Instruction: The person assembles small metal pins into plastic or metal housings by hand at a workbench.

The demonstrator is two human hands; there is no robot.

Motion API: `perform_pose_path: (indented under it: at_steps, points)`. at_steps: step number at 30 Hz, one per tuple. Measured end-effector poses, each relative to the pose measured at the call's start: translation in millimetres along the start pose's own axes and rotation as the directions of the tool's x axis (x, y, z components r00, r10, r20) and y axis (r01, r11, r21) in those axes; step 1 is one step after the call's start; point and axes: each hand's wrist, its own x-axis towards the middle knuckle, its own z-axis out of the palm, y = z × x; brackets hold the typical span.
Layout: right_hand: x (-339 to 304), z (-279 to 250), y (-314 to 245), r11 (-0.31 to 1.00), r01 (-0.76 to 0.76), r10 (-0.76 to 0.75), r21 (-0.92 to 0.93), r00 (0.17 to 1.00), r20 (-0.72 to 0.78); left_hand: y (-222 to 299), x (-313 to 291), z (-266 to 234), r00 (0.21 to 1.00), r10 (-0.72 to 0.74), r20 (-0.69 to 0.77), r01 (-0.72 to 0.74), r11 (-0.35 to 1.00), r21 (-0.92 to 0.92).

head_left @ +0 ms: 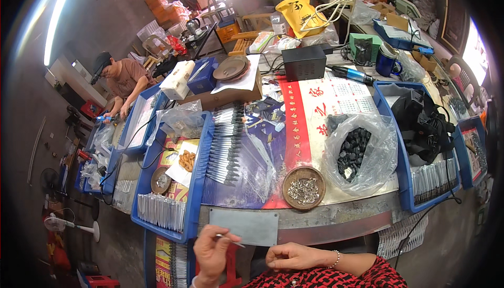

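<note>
My left hand is raised at the table's front edge and pinches a thin silvery metal piece; its exact kind does not show. My right hand, a beaded bracelet at its wrist, rests low to the right with curled fingers; whatever it holds, if anything, is hidden. Behind the hands a grey metal plate lies on the table edge. Past it stands a round brown dish of small silvery metal parts. Beside that, an open clear plastic bag holds black plastic pieces.
Slim grey-and-black tools lie in a row beside a blue tray. On the right, another blue tray holds black straps and slim metal pieces. A black box and a blue mug stand farther back. A co-worker sits at far left.
</note>
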Motion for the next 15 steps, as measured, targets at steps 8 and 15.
perform_pose_path:
  at_steps: [8,15]
  points:
    - [-18,6,5,0.983,0.139,-0.145,-0.119,0.988,-0.047,-2,-31,37,0.935,-0.27,0.232,0.348,0.83,-0.435]
    - [-42,17,-16,0.995,0.097,-0.099,-0.025,0.988,-0.118,3,-40,45,0.94,-0.277,0.199,0.341,0.797,-0.499]
